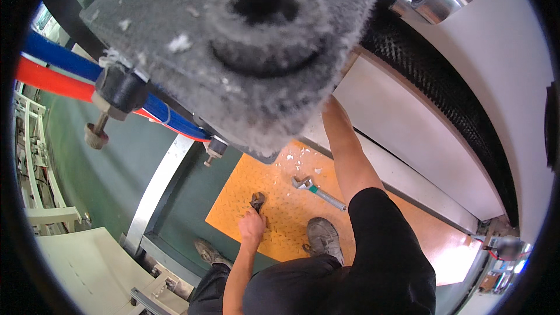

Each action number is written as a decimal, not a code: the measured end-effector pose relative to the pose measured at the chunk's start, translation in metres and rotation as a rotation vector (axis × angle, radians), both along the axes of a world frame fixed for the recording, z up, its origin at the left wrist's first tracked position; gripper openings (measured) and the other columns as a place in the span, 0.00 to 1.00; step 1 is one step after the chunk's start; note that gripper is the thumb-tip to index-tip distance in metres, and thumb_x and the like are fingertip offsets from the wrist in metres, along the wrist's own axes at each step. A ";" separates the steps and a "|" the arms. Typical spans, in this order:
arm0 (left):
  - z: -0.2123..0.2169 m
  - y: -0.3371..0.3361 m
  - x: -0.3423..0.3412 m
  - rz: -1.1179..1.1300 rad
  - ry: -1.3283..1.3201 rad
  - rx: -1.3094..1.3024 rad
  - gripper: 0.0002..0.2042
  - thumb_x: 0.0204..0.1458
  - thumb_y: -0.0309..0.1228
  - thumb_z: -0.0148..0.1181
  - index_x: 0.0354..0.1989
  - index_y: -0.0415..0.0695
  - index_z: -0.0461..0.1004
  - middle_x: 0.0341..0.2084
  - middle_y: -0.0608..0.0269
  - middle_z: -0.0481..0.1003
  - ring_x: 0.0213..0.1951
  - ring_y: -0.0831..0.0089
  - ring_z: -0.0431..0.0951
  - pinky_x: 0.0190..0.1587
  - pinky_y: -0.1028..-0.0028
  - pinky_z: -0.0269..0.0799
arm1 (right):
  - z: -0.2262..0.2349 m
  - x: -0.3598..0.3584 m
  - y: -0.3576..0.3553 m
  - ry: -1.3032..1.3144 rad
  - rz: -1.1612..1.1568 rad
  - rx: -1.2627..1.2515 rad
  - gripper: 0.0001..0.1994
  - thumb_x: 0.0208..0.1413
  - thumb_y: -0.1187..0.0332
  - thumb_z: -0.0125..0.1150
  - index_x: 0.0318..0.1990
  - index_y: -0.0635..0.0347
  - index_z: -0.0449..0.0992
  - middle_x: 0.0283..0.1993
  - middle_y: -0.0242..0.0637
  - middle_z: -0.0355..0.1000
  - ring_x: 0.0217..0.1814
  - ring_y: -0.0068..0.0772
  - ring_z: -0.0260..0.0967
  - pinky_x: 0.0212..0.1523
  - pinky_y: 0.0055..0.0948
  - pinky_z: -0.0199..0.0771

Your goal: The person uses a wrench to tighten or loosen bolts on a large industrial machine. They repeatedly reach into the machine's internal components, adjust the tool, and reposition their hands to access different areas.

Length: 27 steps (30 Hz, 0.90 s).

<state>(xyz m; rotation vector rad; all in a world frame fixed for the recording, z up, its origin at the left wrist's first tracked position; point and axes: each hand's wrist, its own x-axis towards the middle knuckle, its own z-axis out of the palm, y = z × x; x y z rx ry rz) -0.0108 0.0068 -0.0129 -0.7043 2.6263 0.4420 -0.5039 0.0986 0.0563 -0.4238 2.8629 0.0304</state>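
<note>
My left hand (pixel 252 225) is closed round a dark adjustable wrench (pixel 257 200), whose head sticks out past my fingers over the orange platform (pixel 280 239). My right forearm (pixel 344 146) reaches up and passes behind a grey machine part (pixel 280 102) thick with lint. That part hides the right hand, so I cannot see what it touches. A second adjustable wrench (pixel 318 192), silver with a green band, lies on the platform near my right elbow. White scraps (pixel 303 153) are scattered beyond it.
The lint-covered part hangs close overhead, with a round hole in it. Blue hose (pixel 64 55) and red hose (pixel 55 79) run at left beside knobbed fittings (pixel 97 136). A white machine panel (pixel 408 134) and a black corrugated conduit (pixel 455 99) stand at right. A metal frame (pixel 157 192) borders the left.
</note>
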 end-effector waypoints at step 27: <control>0.016 -0.006 -0.002 -0.012 -0.011 0.020 0.15 0.50 0.38 0.51 0.32 0.35 0.69 0.24 0.49 0.75 0.28 0.55 0.78 0.30 0.61 0.74 | -0.007 0.028 -0.011 0.209 0.061 -0.019 0.34 0.24 0.48 0.69 0.45 0.55 0.75 0.48 0.44 0.71 0.53 0.42 0.67 0.54 0.38 0.65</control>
